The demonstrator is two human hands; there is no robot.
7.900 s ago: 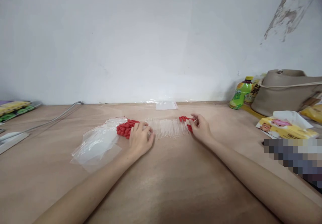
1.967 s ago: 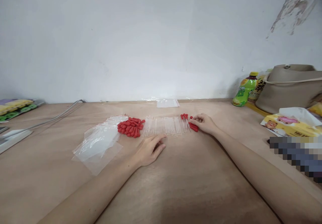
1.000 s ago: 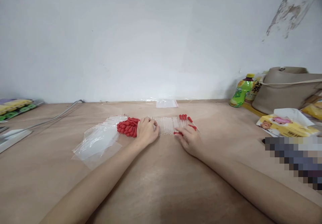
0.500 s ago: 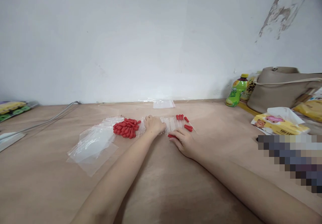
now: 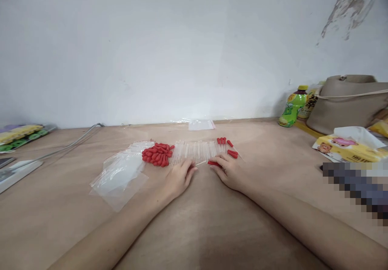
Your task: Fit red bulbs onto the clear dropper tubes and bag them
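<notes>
Closest to the body, both forearms run forward over the bare wooden table (image 5: 212,229) and the hands meet at twelve o'clock. The left hand (image 5: 178,178) lies palm down with its fingers loosely stretched out, gripping nothing that shows. Its tips rest at the near edge of the clear tubes (image 5: 197,150), probably to keep that row from rolling. The right hand (image 5: 229,169) pinches one dropper (image 5: 214,163) by its red bulb between thumb and forefinger. The dropper's thin glass stem points toward nine o'clock and lies low over the table, just short of the left fingertips.

Just beyond the hands, the tubes lie side by side in one band, too many and too faint to count. At eleven o'clock, touching the band's end, sits one heap of loose red bulbs (image 5: 157,155), several dozen at a guess. About six finished droppers (image 5: 224,142) are set apart at one o'clock, seemingly to keep them from the loose parts.

A stack of clear bags (image 5: 119,175) spreads at ten o'clock, and one small bag (image 5: 201,125) lies by the wall. Far off at two o'clock stand two bottles (image 5: 292,106), one beige handbag (image 5: 348,104) and one tissue pack (image 5: 348,146).
</notes>
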